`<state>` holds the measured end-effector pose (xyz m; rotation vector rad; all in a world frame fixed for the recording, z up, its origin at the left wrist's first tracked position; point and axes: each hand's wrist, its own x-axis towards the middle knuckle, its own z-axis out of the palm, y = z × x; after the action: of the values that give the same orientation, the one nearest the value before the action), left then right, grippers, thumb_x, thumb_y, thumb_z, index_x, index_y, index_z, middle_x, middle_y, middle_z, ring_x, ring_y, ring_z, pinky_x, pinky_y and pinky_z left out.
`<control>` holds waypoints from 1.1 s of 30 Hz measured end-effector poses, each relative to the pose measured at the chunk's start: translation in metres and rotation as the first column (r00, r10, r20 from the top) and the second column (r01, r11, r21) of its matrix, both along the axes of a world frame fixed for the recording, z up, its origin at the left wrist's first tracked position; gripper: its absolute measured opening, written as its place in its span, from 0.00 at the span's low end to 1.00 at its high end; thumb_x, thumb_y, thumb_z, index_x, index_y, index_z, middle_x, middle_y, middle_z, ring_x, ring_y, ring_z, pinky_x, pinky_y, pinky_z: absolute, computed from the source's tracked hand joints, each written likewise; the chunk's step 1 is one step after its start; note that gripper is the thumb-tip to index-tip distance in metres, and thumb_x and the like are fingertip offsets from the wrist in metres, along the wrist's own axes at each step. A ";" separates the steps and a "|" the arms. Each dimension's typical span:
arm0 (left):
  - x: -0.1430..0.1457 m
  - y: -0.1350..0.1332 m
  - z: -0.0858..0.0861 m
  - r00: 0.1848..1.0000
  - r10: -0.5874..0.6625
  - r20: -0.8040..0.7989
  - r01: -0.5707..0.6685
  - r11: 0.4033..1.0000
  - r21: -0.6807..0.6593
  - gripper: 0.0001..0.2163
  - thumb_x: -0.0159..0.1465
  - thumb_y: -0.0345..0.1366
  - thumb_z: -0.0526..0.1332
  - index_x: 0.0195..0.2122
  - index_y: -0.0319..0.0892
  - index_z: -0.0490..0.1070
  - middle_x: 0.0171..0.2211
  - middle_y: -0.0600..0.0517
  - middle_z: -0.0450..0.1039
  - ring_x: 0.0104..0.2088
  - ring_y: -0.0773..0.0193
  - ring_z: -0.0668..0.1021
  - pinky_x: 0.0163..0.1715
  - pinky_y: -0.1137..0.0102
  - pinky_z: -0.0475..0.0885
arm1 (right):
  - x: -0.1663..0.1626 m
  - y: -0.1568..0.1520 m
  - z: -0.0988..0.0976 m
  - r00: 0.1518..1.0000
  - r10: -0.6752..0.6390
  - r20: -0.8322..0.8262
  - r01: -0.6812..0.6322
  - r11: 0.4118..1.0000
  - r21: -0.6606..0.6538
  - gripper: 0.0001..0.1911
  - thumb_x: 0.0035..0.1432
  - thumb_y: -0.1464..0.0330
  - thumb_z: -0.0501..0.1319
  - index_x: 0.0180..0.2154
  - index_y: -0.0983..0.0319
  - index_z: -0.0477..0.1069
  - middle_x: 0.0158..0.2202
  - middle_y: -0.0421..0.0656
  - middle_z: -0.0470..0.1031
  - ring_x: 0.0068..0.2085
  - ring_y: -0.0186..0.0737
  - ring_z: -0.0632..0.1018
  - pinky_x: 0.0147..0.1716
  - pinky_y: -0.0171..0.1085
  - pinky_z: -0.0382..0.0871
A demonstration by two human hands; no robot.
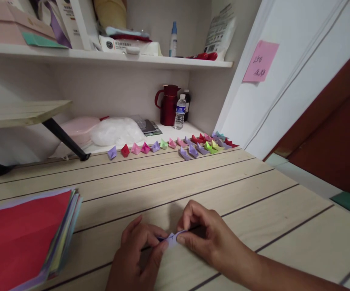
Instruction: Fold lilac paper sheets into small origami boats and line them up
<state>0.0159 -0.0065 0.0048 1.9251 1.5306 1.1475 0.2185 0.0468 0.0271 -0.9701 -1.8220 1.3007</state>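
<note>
Both of my hands pinch a small piece of folded purple paper (171, 239) low over the wooden table (254, 190). My left hand (140, 252) grips its left side with fingers curled. My right hand (207, 234) holds the right side between thumb and fingertips. Most of the paper is hidden by my fingers. A stack of coloured paper sheets (26, 238), red on top, lies at the near left of the table. A row of several small folded paper boats (175, 145) in purple, red, pink and green lines the table's far edge.
Behind the table a white shelf holds a dark red jug (167, 105), a water bottle (180, 112), a pink box (79, 127) and a plastic bag (117, 131). A small wooden stand (26, 113) rises at the left. A pink sticky note (260, 61) hangs on the white door at the right.
</note>
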 end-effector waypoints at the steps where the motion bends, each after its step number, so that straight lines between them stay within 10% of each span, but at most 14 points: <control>1: 0.000 0.000 0.000 1.000 -0.001 -0.003 0.001 1.000 -0.004 0.07 0.63 0.39 0.61 0.28 0.50 0.66 0.34 0.63 0.80 0.39 0.66 0.81 0.62 0.56 0.63 | 0.000 0.000 0.000 0.999 0.001 -0.035 -0.002 0.999 -0.035 0.11 0.55 0.72 0.67 0.32 0.59 0.65 0.30 0.37 0.73 0.31 0.35 0.71 0.30 0.33 0.62; 7: 0.011 -0.005 0.001 0.983 0.124 0.138 -0.125 0.992 -0.003 0.08 0.63 0.40 0.61 0.27 0.50 0.66 0.33 0.63 0.79 0.40 0.66 0.79 0.64 0.57 0.54 | -0.002 0.002 0.000 0.995 0.032 -0.095 -0.041 0.994 -0.096 0.22 0.56 0.70 0.68 0.51 0.56 0.67 0.30 0.35 0.75 0.32 0.34 0.75 0.34 0.33 0.65; 14: 0.018 -0.007 0.015 0.982 0.132 0.132 -0.114 0.985 -0.133 0.08 0.60 0.40 0.61 0.25 0.48 0.67 0.31 0.60 0.78 0.39 0.64 0.78 0.62 0.57 0.54 | -0.008 0.006 0.007 0.998 0.024 0.051 -0.031 0.988 0.153 0.15 0.57 0.61 0.68 0.23 0.63 0.76 0.22 0.38 0.74 0.27 0.33 0.72 0.33 0.34 0.64; 19: 0.017 -0.017 0.030 0.954 0.169 0.247 -0.035 0.883 -0.469 0.10 0.59 0.45 0.60 0.26 0.46 0.66 0.24 0.55 0.72 0.28 0.63 0.74 0.32 0.68 0.67 | -0.008 0.005 0.011 0.985 0.135 0.106 -0.122 0.985 -0.126 0.15 0.53 0.59 0.68 0.24 0.64 0.72 0.20 0.35 0.66 0.24 0.31 0.65 0.24 0.32 0.56; 25: 0.010 -0.071 0.037 0.914 0.209 0.347 0.017 0.835 -0.549 0.18 0.61 0.48 0.57 0.48 0.45 0.67 0.26 0.56 0.79 0.29 0.62 0.78 0.35 0.68 0.70 | -0.008 -0.011 0.023 0.931 0.213 0.295 -0.178 0.974 -0.144 0.12 0.56 0.63 0.65 0.25 0.63 0.70 0.20 0.34 0.63 0.24 0.31 0.62 0.24 0.32 0.55; 28: 0.006 -0.102 0.027 0.918 0.369 0.144 -0.295 0.880 -0.373 0.17 0.64 0.51 0.54 0.49 0.50 0.68 0.28 0.57 0.80 0.30 0.61 0.79 0.35 0.67 0.70 | -0.008 -0.025 0.020 0.912 0.136 0.387 -0.144 0.990 -0.007 0.07 0.57 0.69 0.64 0.26 0.62 0.71 0.23 0.36 0.67 0.28 0.34 0.67 0.31 0.34 0.57; 30: 0.004 -0.114 0.014 0.890 0.453 -0.051 -0.455 0.890 -0.020 0.13 0.65 0.48 0.56 0.48 0.53 0.71 0.37 0.56 0.81 0.38 0.59 0.81 0.41 0.64 0.71 | -0.006 -0.033 0.016 0.902 0.061 0.428 -0.129 0.983 0.131 0.07 0.57 0.71 0.65 0.27 0.61 0.71 0.28 0.38 0.72 0.35 0.38 0.71 0.39 0.37 0.58; 33: 0.009 -0.118 -0.007 0.793 0.506 -0.340 -0.300 0.809 0.505 0.14 0.64 0.34 0.58 0.50 0.55 0.73 0.51 0.52 0.78 0.49 0.58 0.79 0.55 0.58 0.65 | -0.003 -0.040 0.009 0.871 -0.030 0.490 -0.145 0.938 0.315 0.07 0.59 0.70 0.64 0.28 0.61 0.71 0.32 0.40 0.74 0.41 0.42 0.72 0.44 0.41 0.55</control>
<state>0.0249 -0.1240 -0.0019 2.3504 2.2001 1.3621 0.2155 0.0069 0.0356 -1.1202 -2.3814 0.7580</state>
